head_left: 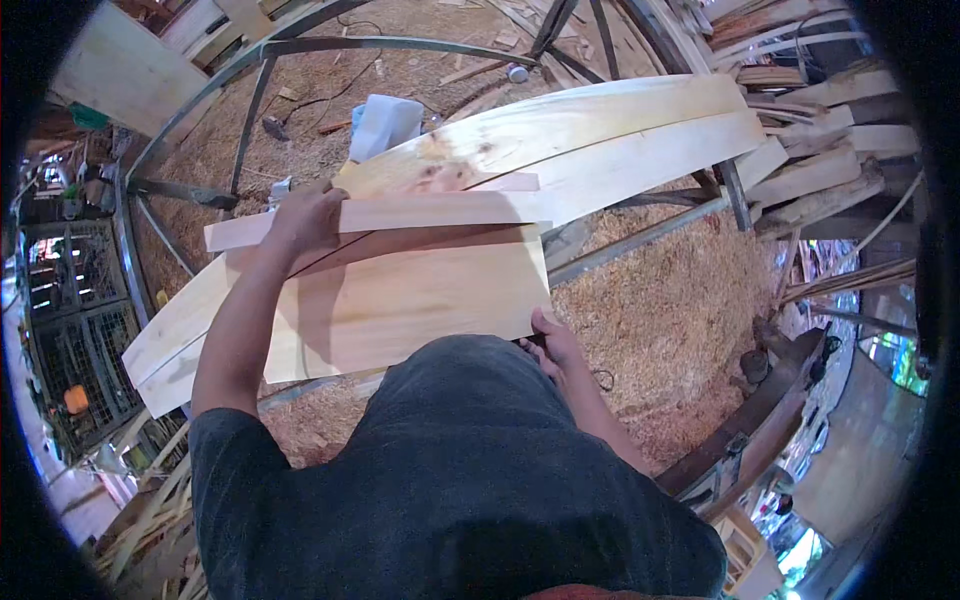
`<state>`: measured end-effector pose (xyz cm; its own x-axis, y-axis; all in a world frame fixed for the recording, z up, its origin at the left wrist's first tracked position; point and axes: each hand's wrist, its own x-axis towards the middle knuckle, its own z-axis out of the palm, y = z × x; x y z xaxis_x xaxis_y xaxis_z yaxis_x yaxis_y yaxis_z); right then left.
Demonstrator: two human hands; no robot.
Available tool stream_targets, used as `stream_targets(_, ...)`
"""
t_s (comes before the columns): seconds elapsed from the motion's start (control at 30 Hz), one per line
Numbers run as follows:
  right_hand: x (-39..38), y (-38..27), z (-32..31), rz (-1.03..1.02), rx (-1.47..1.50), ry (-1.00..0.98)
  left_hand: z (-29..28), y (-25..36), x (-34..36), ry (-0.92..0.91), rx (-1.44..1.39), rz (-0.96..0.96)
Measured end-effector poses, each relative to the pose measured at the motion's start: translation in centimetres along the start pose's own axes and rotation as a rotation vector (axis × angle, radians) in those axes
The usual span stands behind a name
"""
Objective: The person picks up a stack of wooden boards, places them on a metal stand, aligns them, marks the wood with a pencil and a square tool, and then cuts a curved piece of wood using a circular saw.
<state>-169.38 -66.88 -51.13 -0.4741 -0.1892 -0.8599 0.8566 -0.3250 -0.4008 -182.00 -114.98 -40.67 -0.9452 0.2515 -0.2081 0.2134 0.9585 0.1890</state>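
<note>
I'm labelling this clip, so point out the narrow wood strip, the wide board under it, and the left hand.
narrow wood strip (440,211), head view, middle of its top face.
wide board (420,300), head view, bare middle of its face.
left hand (305,215), head view, back of the hand.

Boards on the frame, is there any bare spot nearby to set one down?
The sawdust floor right of the short wide board, below the metal rail, is open. Another sawdust patch lies beyond the left hand, inside the curved bar. The lumber stack at far right is crowded.
</note>
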Motion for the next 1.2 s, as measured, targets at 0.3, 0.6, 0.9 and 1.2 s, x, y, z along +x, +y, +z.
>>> stream_targets(0.3,1.5,-2.7,-1.5,-0.179,-0.049,0.044,-3.6,-2.0,0.2,0.029,0.097,-0.085)
stream_targets(0.6,1.7,-13.2,0.2,-0.349,-0.146,-0.138,-7.0,-0.2,-7.1,0.162,-0.097,-0.410)
stream_targets(0.9,7.2,-8.2,-4.5,-0.282,0.044,-0.163,-2.9,9.3,-11.5,0.360,-0.277,-0.536)
stream_targets(1.2,6.9,-8.2,3.5,-0.220,0.017,-0.261,-0.6,12.7,-10.1,0.452,-0.147,-0.427)
